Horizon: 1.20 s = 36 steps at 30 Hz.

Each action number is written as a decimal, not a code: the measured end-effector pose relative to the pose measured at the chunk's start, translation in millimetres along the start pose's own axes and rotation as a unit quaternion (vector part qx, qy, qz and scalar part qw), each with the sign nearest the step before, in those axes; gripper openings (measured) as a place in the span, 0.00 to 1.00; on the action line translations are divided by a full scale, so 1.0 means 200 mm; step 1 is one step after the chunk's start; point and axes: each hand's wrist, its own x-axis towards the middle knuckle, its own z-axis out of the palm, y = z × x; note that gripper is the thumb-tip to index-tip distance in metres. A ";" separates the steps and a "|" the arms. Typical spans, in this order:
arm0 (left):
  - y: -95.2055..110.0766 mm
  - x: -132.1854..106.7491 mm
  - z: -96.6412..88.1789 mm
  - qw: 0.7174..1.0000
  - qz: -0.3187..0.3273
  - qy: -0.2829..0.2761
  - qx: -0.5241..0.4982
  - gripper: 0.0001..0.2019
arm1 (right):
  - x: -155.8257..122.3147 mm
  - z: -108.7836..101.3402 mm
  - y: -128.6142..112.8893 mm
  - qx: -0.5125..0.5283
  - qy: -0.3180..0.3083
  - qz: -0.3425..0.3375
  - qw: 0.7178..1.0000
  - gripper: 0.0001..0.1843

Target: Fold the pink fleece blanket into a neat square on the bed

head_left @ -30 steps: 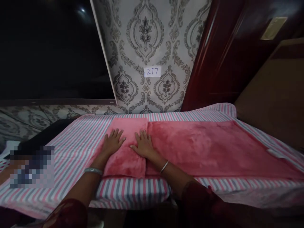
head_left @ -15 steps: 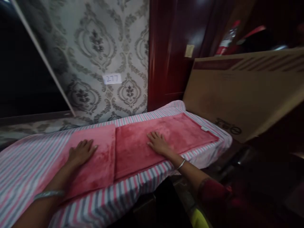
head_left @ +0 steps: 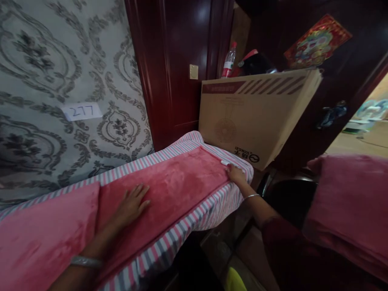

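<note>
A pink plush blanket [head_left: 176, 173], folded into a long flat strip, lies across a striped cloth [head_left: 194, 212]. Its left part is folded over into a thicker layer [head_left: 60, 210]. My left hand [head_left: 130, 206] rests flat on the middle of the blanket, fingers stretched out. At the blanket's right end, my right hand [head_left: 236, 174] is closed on the edge beside a small white label [head_left: 224, 163]; its fingertips are partly hidden. Each wrist wears a bangle.
A large cardboard box [head_left: 242, 117] stands beyond the right end of the striped cloth, with a bottle [head_left: 229, 60] behind it. More folded pink fabric [head_left: 351, 202] sits at the right on a dark chair [head_left: 291, 198]. Patterned wall [head_left: 121, 125] and a dark red door [head_left: 182, 72] border the back.
The view has turned right. My right hand has moved from the blanket's middle to its right edge. My left hand has shifted right, from the folded-over layer onto the lower part.
</note>
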 end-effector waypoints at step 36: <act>0.09 -0.01 0.21 0.991 0.058 0.069 -0.101 0.28 | 0.18 0.16 0.03 0.713 0.059 0.128 0.687 0.08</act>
